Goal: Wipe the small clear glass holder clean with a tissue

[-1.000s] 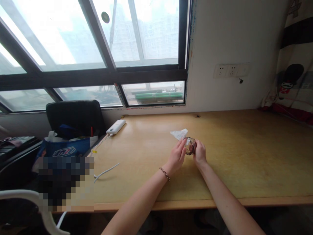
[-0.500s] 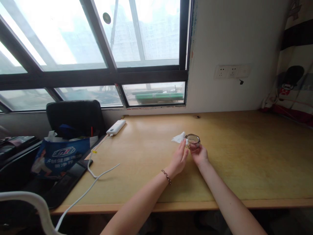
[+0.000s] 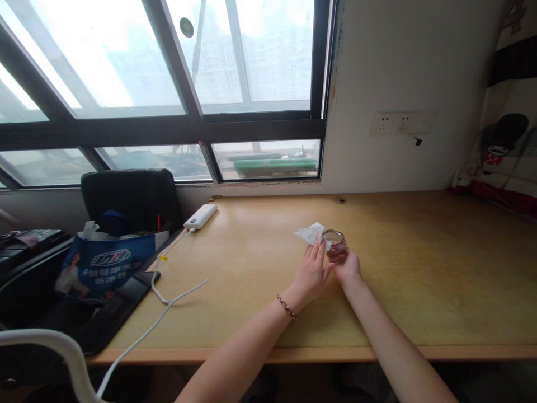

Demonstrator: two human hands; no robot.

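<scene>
Between the two hands (image 3: 309, 277) (image 3: 349, 268), clear glass cup (image 3: 335, 249), white tissue (image 3: 310, 233) alongside

Your both forearms reach forward, converging. Your left hand (image 3: 311, 274): back up, fingers fairly straight, close together, thumb apart; grip unclear. Your right hand (image 3: 348, 267): just beside left, fingers curled in hold, partly hidden.

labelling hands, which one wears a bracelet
The left hand, the one touching the white tissue: a bracelet circles its wrist, while the right hand, holding the glass, wears none.
</scene>
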